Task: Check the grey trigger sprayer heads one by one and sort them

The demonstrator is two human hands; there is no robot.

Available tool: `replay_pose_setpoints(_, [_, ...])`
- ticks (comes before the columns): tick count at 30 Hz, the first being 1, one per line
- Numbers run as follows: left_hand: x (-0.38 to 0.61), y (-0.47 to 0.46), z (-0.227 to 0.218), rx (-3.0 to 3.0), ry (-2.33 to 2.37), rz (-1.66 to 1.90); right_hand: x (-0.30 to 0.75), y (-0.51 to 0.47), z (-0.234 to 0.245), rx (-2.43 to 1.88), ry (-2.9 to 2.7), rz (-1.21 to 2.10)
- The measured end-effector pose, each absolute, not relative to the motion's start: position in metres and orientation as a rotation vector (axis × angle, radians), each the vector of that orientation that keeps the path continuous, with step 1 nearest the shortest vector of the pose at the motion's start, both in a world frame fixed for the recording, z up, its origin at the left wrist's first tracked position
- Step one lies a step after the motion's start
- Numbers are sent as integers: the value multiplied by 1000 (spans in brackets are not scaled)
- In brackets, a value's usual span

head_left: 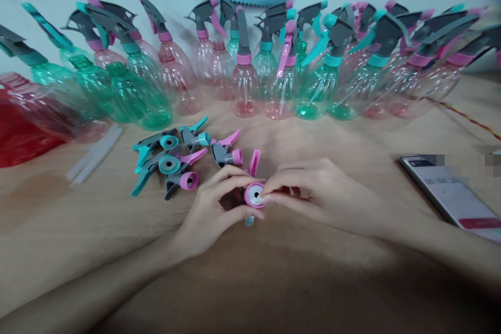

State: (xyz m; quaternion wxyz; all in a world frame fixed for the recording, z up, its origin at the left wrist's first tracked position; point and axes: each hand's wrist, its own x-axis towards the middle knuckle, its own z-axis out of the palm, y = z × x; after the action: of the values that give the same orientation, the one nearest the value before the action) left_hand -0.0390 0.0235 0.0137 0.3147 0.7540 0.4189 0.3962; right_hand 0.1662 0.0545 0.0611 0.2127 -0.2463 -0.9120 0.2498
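My left hand point(213, 209) holds a grey trigger spray head with a pink collar point(247, 199), the collar's open end facing me. Inside that collar lies a white washer point(255, 190) with a dark hole in its middle. The fingers of my right hand point(309, 190) are pinched together, their tips on the washer's right edge. A pink trigger lever point(254, 163) sticks up behind my fingers; the rest of the head is mostly hidden. To the left lie several loose spray heads, among them a teal-collared one point(169, 165) and a pink-collared one point(189, 181).
Spray bottles with heads fitted, such as a pink one point(246, 86), line the back of the table. Several headless bottles, including a green one point(141, 96), stand left. White tubes point(95, 155) lie near a red bag point(23, 133). At right is a phone point(450, 188).
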Motion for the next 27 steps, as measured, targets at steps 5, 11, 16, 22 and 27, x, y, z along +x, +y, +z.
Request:
replay_pose_setpoints(5, [-37, 24, 14, 2001, 1101, 1049, 169, 55, 69, -757, -2463, 699])
replay_pose_setpoints(11, [-37, 22, 14, 2076, 1088, 1043, 171, 50, 61, -799, -2504, 688])
replay_pose_setpoints(16, [-38, 20, 15, 2142, 1047, 1066, 168, 48, 59, -791, -2552, 657])
replay_pose_setpoints(22, [-37, 21, 15, 2169, 1046, 1082, 166, 49, 59, -808, -2567, 661])
replay_pose_setpoints(27, [-37, 19, 14, 2191, 1078, 1090, 167, 50, 56, -830, -2576, 646])
